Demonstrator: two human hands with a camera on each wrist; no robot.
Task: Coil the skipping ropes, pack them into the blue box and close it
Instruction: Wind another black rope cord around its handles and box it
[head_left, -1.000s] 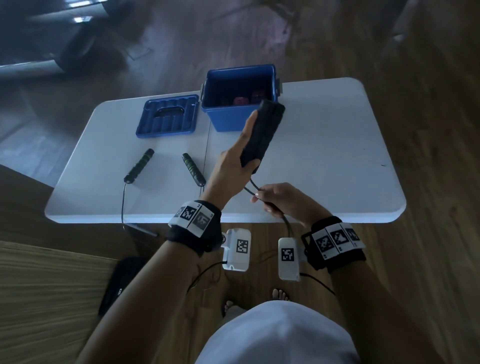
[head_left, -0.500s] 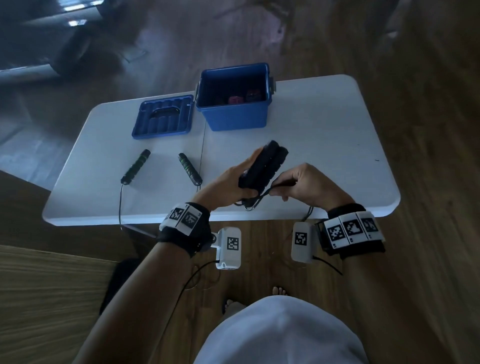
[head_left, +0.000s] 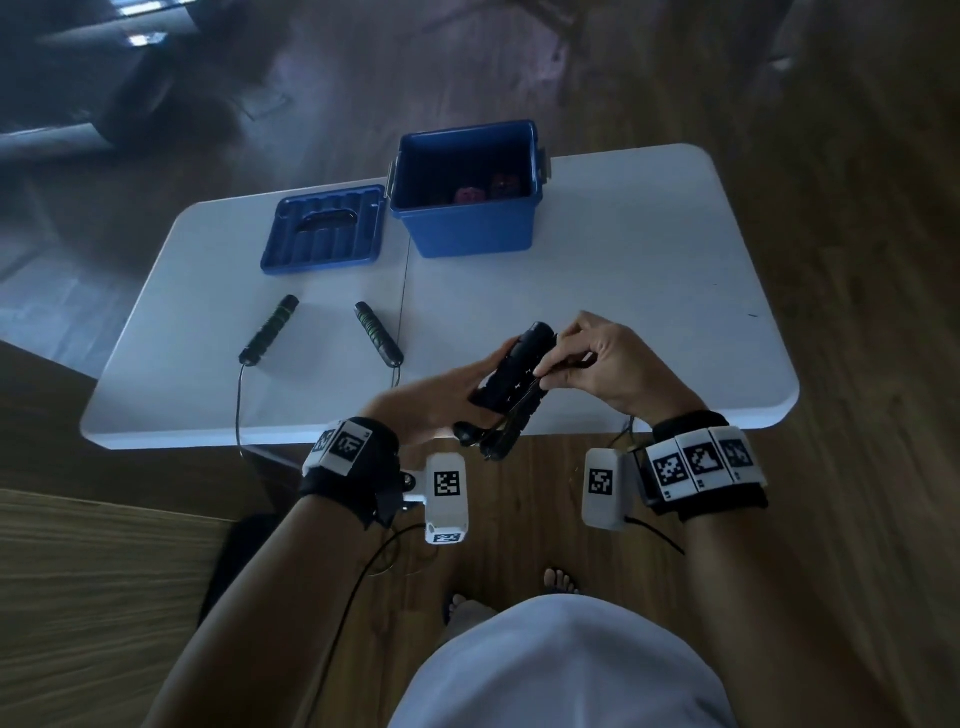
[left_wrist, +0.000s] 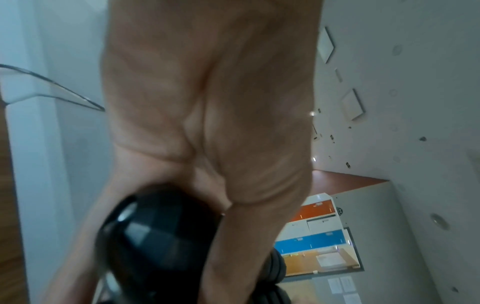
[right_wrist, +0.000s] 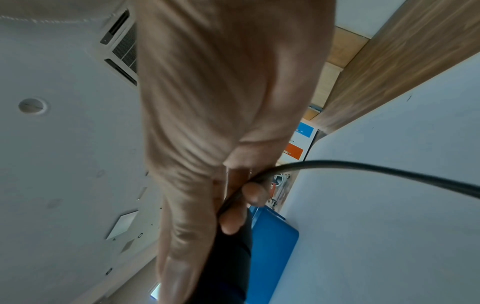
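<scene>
between the hands, the black handles (head_left: 514, 379) now lie lower, gripped by the left hand (head_left: 436, 400); the right hand (head_left: 605, 364) pinches the cord (right_wrist: 363, 168). beyond them, the blue box (head_left: 467, 228) sits open.

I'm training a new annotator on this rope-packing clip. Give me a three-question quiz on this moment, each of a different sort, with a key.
1. True or false: the lid is fitted on the blue box.
2. Which hand pinches the black cord? A) left hand B) right hand C) neither
3. Fill in: the two green-striped handles lie on the white ____.

Key
1. False: the lid lies flat on the table beside the open box.
2. B: the right hand pinches the cord, while the left hand grips the paired black handles.
3. table
</scene>
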